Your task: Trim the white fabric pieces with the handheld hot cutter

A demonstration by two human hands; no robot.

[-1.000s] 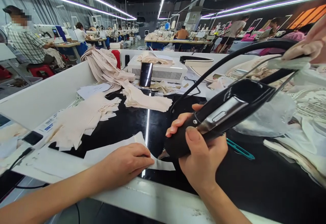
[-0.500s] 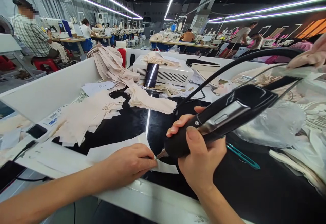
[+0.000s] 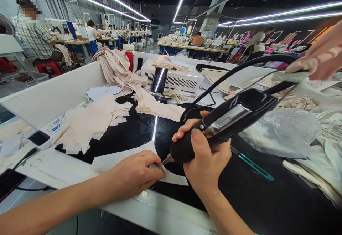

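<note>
In the head view, my right hand (image 3: 207,165) is wrapped around a black corded handheld tool (image 3: 213,128) with a metal lever on its side. The tool's narrow tip (image 3: 168,159) points left, close beside my left fingertips. My left hand (image 3: 143,172) is closed in a pinch on a white cloth piece (image 3: 120,159), whose far end (image 3: 176,179) reaches right beneath the tool. My fingers cover the spot where tip and cloth meet. Right of my right hand lies a teal metal-like clip (image 3: 253,165).
Fanned beige fabric pieces (image 3: 91,119) lie left, and a beige stack (image 3: 162,105) lies ahead. Behind stand a phone (image 3: 159,80) and a white vented box (image 3: 184,78). Another person's hand (image 3: 317,58) touches the cable at right, above a clear plastic bag (image 3: 283,131).
My right hand and the tool have shifted slightly left. The other person's hand has come further left with the cable and white strip. My left hand keeps its pinch on the cloth.
</note>
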